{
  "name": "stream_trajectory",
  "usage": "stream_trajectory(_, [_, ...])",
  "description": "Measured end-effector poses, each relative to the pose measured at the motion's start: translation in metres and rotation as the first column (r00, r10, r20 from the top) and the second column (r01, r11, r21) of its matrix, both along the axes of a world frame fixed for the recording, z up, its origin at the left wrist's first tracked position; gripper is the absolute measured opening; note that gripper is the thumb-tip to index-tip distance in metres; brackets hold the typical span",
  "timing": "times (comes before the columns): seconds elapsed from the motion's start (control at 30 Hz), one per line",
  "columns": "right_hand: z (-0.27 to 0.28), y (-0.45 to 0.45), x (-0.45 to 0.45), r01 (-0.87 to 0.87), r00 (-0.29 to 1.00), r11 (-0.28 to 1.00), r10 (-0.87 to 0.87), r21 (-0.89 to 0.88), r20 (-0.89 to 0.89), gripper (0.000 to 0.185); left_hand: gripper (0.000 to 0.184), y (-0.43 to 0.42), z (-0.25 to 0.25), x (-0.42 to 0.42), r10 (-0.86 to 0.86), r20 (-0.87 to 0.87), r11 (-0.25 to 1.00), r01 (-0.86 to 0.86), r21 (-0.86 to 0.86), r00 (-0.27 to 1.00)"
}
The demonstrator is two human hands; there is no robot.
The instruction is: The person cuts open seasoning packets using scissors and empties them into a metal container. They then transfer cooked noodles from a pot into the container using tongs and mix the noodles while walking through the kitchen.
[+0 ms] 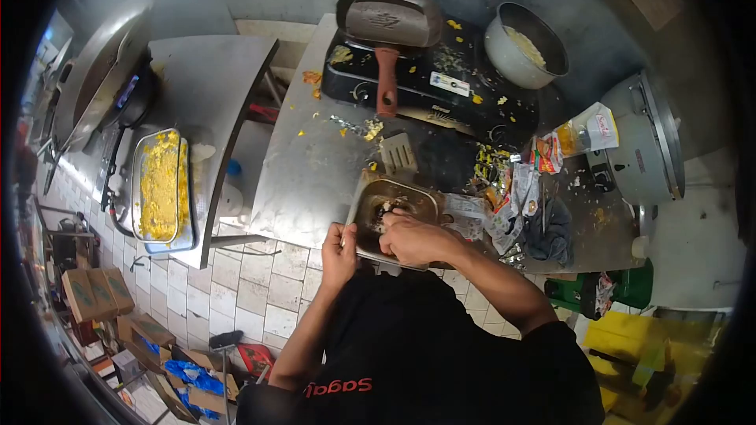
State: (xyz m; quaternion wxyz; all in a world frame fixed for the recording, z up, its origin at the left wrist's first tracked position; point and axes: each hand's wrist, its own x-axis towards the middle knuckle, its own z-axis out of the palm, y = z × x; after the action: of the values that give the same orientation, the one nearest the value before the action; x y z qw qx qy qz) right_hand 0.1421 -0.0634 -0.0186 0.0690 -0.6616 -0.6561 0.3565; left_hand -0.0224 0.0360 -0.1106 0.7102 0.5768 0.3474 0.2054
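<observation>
At the near edge of the steel table, a rectangular metal pan (425, 203) is tilted towards my body, with dark and pale bits in its bottom. My left hand (339, 258) is closed on the pan's left rim, thumb on top. Inside the pan, my right hand (411, 238) has its fingers bent together against the bottom; what they hold, if anything, is hidden. Just beyond the pan lies a slotted spatula head (398, 153).
A grill pan (390, 22) rests on a black stove (350, 83) scattered with yellow scraps. Behind right stand a pot (504, 51) and a large cooker (642, 149). Wrappers (512, 197) and a dark cloth (551, 232) lie rightward. A tray of yellow food (161, 189) sits left.
</observation>
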Motion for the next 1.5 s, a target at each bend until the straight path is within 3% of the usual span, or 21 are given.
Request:
stream_trajectory(0.03, [0.011,-0.014,0.010,0.032,0.999,0.999,-0.032,0.003,0.023,0.022,0.025,0.003,-0.003,0.004,0.002,0.039,0.994,-0.006,0.105,0.999])
stream_trajectory(0.07, [0.024,-0.025,0.015,0.264,0.964,0.955,-0.255,0.132,-0.076,0.021,0.025,0.003,-0.006,0.003,0.020,0.017,0.998,-0.021,0.059,1.000])
stream_trajectory(0.13, [0.038,-0.053,0.032,0.586,0.810,0.741,-0.521,0.328,-0.268,0.015,0.026,0.003,0.000,0.006,0.038,0.009,0.998,-0.038,0.041,0.999])
stream_trajectory(0.23, [0.027,-0.118,0.070,0.882,0.464,0.404,-0.832,0.241,-0.304,0.015,0.028,0.001,0.003,0.008,0.081,0.001,0.991,-0.081,0.109,0.997])
stream_trajectory(0.3, [0.012,-0.156,0.098,0.925,0.307,0.222,-0.914,0.309,-0.264,0.019,0.028,-0.003,0.008,0.012,0.140,0.006,0.982,-0.140,0.126,0.990])
stream_trajectory(0.33, [0.008,-0.170,0.108,0.833,0.380,0.228,-0.898,0.505,-0.222,0.021,0.027,-0.005,0.008,0.012,0.165,-0.020,0.974,-0.159,0.163,0.986])
stream_trajectory(0.43, [-0.027,-0.216,0.141,0.697,0.402,0.224,-0.909,0.681,-0.113,0.021,0.023,-0.006,0.009,0.013,0.314,-0.119,0.911,-0.264,0.316,0.942])
stream_trajectory(0.47, [-0.029,-0.232,0.146,0.846,0.232,0.153,-0.968,0.511,-0.093,0.018,0.025,-0.001,0.003,0.009,0.383,-0.092,0.841,-0.305,0.447,0.919])
stream_trajectory(0.5, [-0.034,-0.248,0.148,0.847,0.224,0.142,-0.969,0.512,-0.102,0.018,0.028,0.002,-0.005,0.007,0.448,-0.055,0.749,-0.341,0.568,0.892])
stream_trajectory(0.57, [-0.060,-0.280,0.151,0.827,0.098,0.086,-0.995,0.556,0.007,0.019,0.036,-0.016,0.037,0.016,0.521,-0.029,0.723,-0.424,0.546,0.853])
stream_trajectory(0.6, [-0.093,-0.299,0.151,0.788,0.174,0.082,-0.981,0.611,-0.092,0.021,0.035,-0.023,0.049,0.020,0.534,0.014,0.696,-0.449,0.560,0.845])
stream_trajectory(0.73, [-0.096,-0.307,0.113,0.834,0.190,0.095,-0.974,0.544,-0.122,0.029,0.030,-0.055,0.078,0.047,0.464,0.122,0.589,-0.409,0.697,0.877])
stream_trajectory(0.77, [-0.098,-0.309,0.113,0.790,0.083,0.050,-0.996,0.611,-0.026,0.031,0.026,-0.068,0.086,0.060,0.402,0.185,0.584,-0.406,0.703,0.897])
stream_trajectory(0.9, [-0.080,-0.326,0.138,0.815,-0.191,-0.062,-0.968,0.576,0.166,0.039,0.018,-0.119,0.089,0.112,0.229,0.249,0.794,-0.329,0.511,0.941])
stream_trajectory(0.93, [-0.085,-0.338,0.148,0.839,-0.133,-0.014,-0.975,0.544,0.180,0.038,0.013,-0.130,0.091,0.127,0.168,0.200,0.753,-0.256,0.606,0.965])
stream_trajectory(1.0, [-0.092,-0.360,0.163,0.900,-0.044,0.045,-0.980,0.434,0.192,0.035,0.012,-0.156,0.097,0.168,-0.021,0.225,0.927,-0.066,0.370,0.974])
stream_trajectory(1.07, [-0.089,-0.369,0.173,0.948,0.071,0.133,-0.974,0.290,0.216,0.026,0.017,-0.176,0.107,0.213,-0.126,0.251,0.975,0.073,0.212,0.960])
stream_trajectory(1.23, [-0.074,-0.408,0.179,0.941,0.023,0.032,-0.999,0.336,0.031,0.022,0.053,-0.174,0.061,0.320,-0.199,-0.228,0.801,0.292,0.522,0.953])
stream_trajectory(1.3, [-0.051,-0.420,0.171,0.923,0.018,0.007,-0.999,0.384,-0.026,0.021,0.058,-0.161,0.026,0.352,-0.356,-0.314,0.910,0.403,0.097,0.880])
stream_trajectory(1.33, [-0.037,-0.426,0.166,0.910,-0.007,-0.018,-1.000,0.414,-0.028,0.021,0.058,-0.163,0.026,0.357,-0.353,-0.309,0.909,0.402,0.111,0.883])
stream_trajectory(1.5, [0.012,-0.453,0.172,0.922,0.020,-0.030,-0.992,0.387,-0.126,0.021,0.060,-0.165,0.029,0.364,-0.305,-0.221,0.925,0.233,-0.301,0.926])
